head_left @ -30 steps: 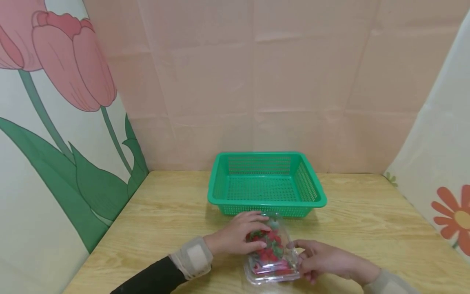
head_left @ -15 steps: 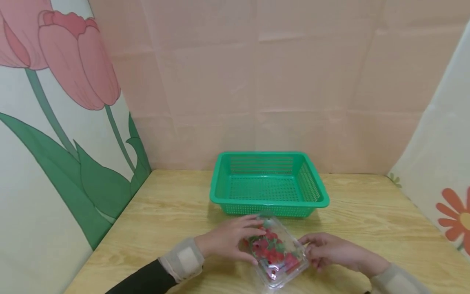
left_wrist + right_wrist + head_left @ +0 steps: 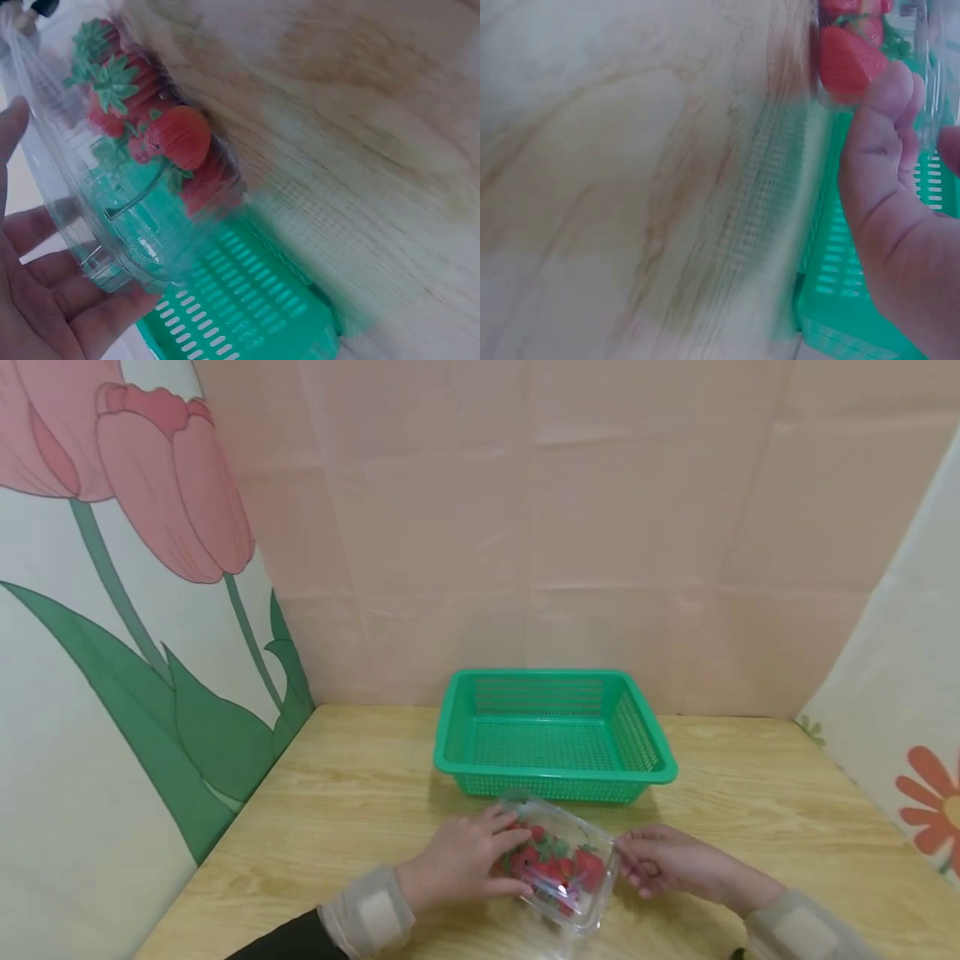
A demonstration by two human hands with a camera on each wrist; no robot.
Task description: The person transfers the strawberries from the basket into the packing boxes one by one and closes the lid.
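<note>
1. The box (image 3: 561,877), a clear clamshell of strawberries (image 3: 557,867), sat on the table (image 3: 360,793) just in front of the basket (image 3: 555,735), tilted, its lid apparently closed.
2. The left hand (image 3: 457,864) grasped the box's left side, fingers lying over the lid, palm cupping the rim in the left wrist view.
3. The right hand (image 3: 660,860) pinched the box's right edge, thumb against the wall; the remaining fingers were partly hidden.
4. Risk: the thin plastic would likely flex under uneven squeeze; the lid could pop and fruit could spill beside the basket.
5. Risk: the tilt could shift the berries to one end and slip the pinch.
6. Risk: hard pressure on the lid could bruise the fruit.
</note>
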